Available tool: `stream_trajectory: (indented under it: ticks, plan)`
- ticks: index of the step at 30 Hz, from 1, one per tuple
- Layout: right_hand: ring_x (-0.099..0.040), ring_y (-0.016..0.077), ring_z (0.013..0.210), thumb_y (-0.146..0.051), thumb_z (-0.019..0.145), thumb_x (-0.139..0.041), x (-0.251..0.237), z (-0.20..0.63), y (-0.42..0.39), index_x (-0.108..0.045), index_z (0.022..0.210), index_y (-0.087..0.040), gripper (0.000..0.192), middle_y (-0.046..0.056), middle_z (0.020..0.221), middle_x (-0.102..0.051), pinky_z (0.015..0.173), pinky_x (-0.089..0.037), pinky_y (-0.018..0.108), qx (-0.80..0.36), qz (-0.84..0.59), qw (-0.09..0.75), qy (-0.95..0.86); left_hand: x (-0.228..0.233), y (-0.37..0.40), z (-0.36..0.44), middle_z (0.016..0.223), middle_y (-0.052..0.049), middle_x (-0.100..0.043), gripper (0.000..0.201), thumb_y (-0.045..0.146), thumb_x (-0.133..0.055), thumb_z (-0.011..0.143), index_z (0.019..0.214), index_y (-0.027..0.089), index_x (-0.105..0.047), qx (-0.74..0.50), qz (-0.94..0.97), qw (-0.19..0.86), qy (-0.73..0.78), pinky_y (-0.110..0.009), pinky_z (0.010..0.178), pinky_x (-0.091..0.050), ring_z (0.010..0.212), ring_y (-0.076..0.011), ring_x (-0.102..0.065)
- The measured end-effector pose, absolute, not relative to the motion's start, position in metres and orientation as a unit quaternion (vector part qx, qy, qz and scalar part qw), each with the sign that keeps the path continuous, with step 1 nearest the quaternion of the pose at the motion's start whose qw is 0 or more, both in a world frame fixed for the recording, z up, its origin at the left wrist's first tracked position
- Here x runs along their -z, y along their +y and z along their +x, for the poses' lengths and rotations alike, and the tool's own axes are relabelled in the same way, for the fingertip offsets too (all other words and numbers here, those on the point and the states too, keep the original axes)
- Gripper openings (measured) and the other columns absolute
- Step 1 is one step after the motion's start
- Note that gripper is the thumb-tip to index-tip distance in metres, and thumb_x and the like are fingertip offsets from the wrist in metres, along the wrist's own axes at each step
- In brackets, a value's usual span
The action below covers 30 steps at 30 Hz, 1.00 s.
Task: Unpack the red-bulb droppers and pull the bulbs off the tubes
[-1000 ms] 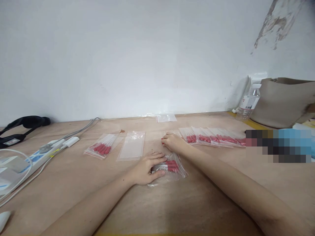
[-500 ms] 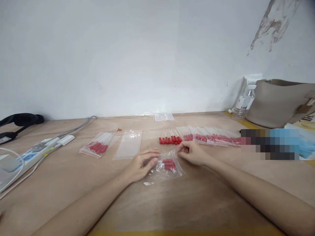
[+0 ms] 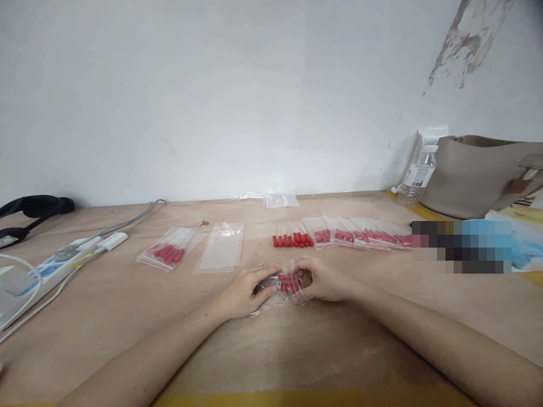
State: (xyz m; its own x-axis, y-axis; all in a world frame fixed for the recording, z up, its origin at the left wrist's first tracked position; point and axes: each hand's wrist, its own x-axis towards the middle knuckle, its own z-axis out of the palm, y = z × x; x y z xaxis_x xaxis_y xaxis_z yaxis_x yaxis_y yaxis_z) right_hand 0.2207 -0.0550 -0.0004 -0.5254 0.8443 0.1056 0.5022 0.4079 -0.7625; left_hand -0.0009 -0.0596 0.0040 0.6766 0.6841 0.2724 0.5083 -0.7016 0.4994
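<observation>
A clear zip-lock bag [image 3: 271,305] lies before me, with several red-bulbed droppers [image 3: 289,281] in it, bulbs toward the right. My left hand [image 3: 250,289] grips the bag's left part, thumb and fingers closing round the thin stems. At the bag's right end, where the zip strip runs, the curled fingers of my right hand [image 3: 318,278] pinch the plastic. Some of those fingertips are hidden. Just beyond lies a row of loose red-bulbed droppers [image 3: 292,240]. An empty flat zip bag [image 3: 221,249] lies to the left of them.
Filled bags [image 3: 360,234] overlap in a row at the right, and another filled bag [image 3: 165,249] lies left. A power strip [image 3: 46,277] with cables is at far left. A plastic bottle [image 3: 419,172] and a grey handbag [image 3: 479,175] stand back right, near blue material [image 3: 520,243].
My right hand has moved left onto the bag's right end and taken hold of it. The plastic there is now folded up against the red bulbs. My left hand stays on the bag.
</observation>
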Motion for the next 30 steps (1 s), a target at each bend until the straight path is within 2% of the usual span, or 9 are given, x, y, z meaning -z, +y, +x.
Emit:
stream_trajectory:
  ticks: [8, 11, 13, 15, 17, 23, 27, 30]
  plan:
    - [-0.044, 0.0072, 0.054, -0.016, 0.065, -0.058, -0.005, 0.212, -0.064, -0.051, 0.077, -0.015, 0.014, -0.004, 0.063, -0.05, 0.049, -0.035, 0.019, -0.391, -0.405, 0.29, -0.774, -0.001, -0.059, -0.002, 0.119, -0.004, -0.054, 0.04, 0.033, -0.046, 0.084, 0.123, 0.022, -0.045, -0.236, 0.89, 0.191, 0.341, -0.033, 0.09, -0.042, 0.104, -0.0184, -0.053]
    - [-0.046, 0.0077, 0.059, -0.017, 0.066, -0.06, -0.009, 0.213, -0.066, -0.054, 0.083, -0.016, 0.018, -0.003, 0.069, -0.053, 0.053, -0.037, 0.019, -0.384, -0.366, 0.288, -0.797, -0.001, -0.059, -0.003, 0.12, -0.004, -0.054, 0.04, 0.033, -0.045, 0.084, 0.123, 0.022, -0.044, -0.23, 0.89, 0.191, 0.344, -0.034, 0.091, -0.041, 0.106, -0.0188, -0.052]
    - [-0.046, 0.0073, 0.058, -0.019, 0.066, -0.062, -0.008, 0.213, -0.064, -0.056, 0.08, -0.016, 0.016, -0.004, 0.066, -0.053, 0.053, -0.037, 0.019, -0.402, -0.361, 0.293, -0.789, 0.0, -0.058, -0.003, 0.12, -0.004, -0.053, 0.041, 0.033, -0.045, 0.084, 0.123, 0.022, -0.044, -0.227, 0.89, 0.191, 0.347, -0.034, 0.092, -0.04, 0.107, -0.0187, -0.051]
    - [-0.045, 0.0065, 0.054, -0.022, 0.068, -0.062, -0.007, 0.216, -0.06, -0.056, 0.075, -0.015, 0.011, -0.005, 0.06, -0.051, 0.052, -0.038, 0.019, -0.457, -0.363, 0.296, -0.756, 0.0, -0.058, -0.004, 0.12, -0.004, -0.054, 0.042, 0.034, -0.045, 0.084, 0.124, 0.023, -0.043, -0.221, 0.89, 0.195, 0.349, -0.034, 0.092, -0.04, 0.107, -0.0186, -0.051]
    - [-0.048, 0.0061, 0.054, -0.028, 0.069, -0.063, -0.006, 0.223, -0.053, -0.057, 0.074, -0.014, 0.017, -0.005, 0.06, -0.053, 0.053, -0.04, 0.019, -0.522, -0.361, 0.293, -0.715, -0.001, -0.057, -0.004, 0.121, -0.004, -0.053, 0.042, 0.034, -0.045, 0.084, 0.125, 0.024, -0.042, -0.218, 0.89, 0.197, 0.348, -0.034, 0.092, -0.04, 0.108, -0.0187, -0.05]
    - [-0.059, 0.0069, 0.058, -0.032, 0.063, -0.07, -0.004, 0.245, -0.039, -0.056, 0.085, -0.014, 0.031, 0.0, 0.072, -0.063, 0.059, -0.05, 0.02, -0.68, -0.395, 0.265, -0.558, 0.0, -0.056, -0.006, 0.126, -0.004, -0.048, 0.045, 0.034, -0.048, 0.083, 0.126, 0.024, -0.04, -0.229, 0.893, 0.178, 0.345, -0.037, 0.096, -0.037, 0.115, -0.02, -0.045]
    - [-0.061, 0.0061, 0.061, -0.029, 0.065, -0.07, 0.0, 0.243, -0.037, -0.059, 0.082, -0.014, 0.026, 0.001, 0.073, -0.064, 0.06, -0.051, 0.017, -0.69, -0.403, 0.307, -0.518, 0.001, -0.056, -0.006, 0.128, -0.005, -0.046, 0.045, 0.031, -0.047, 0.083, 0.127, 0.021, -0.041, -0.253, 0.904, 0.159, 0.306, -0.038, 0.102, -0.031, 0.122, -0.0201, -0.037]
    - [-0.06, 0.0062, 0.058, -0.03, 0.065, -0.07, -0.008, 0.249, -0.033, -0.062, 0.08, -0.012, 0.024, 0.003, 0.073, -0.065, 0.06, -0.052, 0.017, -0.664, -0.43, 0.3, -0.533, -0.004, -0.055, -0.006, 0.129, -0.004, -0.046, 0.041, 0.028, -0.041, 0.086, 0.127, 0.023, -0.04, -0.216, 0.919, 0.187, 0.273, -0.038, 0.102, -0.032, 0.12, -0.0188, -0.04]
